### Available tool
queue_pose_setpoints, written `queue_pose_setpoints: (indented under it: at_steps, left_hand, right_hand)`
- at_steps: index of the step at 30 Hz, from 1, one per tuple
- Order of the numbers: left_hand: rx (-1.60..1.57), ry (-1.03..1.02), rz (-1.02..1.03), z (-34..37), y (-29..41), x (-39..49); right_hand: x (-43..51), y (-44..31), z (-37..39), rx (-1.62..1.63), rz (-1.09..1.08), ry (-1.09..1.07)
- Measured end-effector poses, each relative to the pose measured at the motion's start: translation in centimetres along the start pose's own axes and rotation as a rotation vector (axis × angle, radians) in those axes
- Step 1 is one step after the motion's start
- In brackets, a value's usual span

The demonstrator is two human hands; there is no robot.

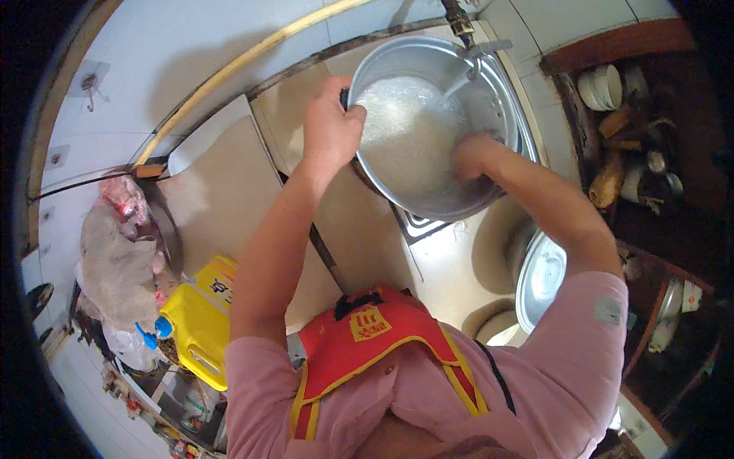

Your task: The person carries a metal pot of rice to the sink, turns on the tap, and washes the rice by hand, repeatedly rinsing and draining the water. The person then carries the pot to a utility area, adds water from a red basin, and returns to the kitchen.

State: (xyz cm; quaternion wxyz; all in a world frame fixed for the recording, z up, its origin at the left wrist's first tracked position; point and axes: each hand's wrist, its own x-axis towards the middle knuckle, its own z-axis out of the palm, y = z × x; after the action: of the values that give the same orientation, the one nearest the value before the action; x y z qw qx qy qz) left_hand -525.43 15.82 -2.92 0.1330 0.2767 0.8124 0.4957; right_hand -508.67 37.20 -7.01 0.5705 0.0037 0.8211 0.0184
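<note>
A large metal pot (381,186) stands over the sink, tilted a little, with cloudy liquid (413,126) in it. Water runs into it from a tap (474,60) at the back right. My left hand (335,123) grips the pot's dark side handle (344,98) at its left rim. Inside the pot, at its right side, is my right hand (475,156); its fingers are blurred and partly under the liquid, so what they hold, if anything, cannot be told. Part of the metal sink (421,225) shows beneath the pot.
A yellow plastic jug (198,330) with a blue cap stands at the lower left, near a cloth-covered bundle (120,258). A metal basin (542,281) lies below my right arm. Dark shelves with bowls (600,88) are at the right. A yellow pipe (241,69) runs along the tiled wall.
</note>
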Motion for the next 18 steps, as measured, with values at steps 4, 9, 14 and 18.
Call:
queue_pose_setpoints:
  at_steps: [4,9,14,18]
  left_hand:
    - [-0.071,-0.038,-0.091,0.1,-0.1,0.1]
    - [-0.033,-0.002,-0.057,0.8,-0.6,-0.1]
    - [-0.034,0.012,-0.061,-0.1,-0.4,-0.1]
    - [-0.15,0.017,-0.072,0.5,-2.1,-0.2]
  right_hand:
    - [8.6,2.3,-1.1,0.523,0.23,0.749]
    - [12.9,-4.5,-8.9,0.788,0.257,1.02]
    - [9.0,-9.4,-5.3,0.517,-0.456,0.743]
    - [6.3,-3.7,-4.9,0.715,-0.165,0.949]
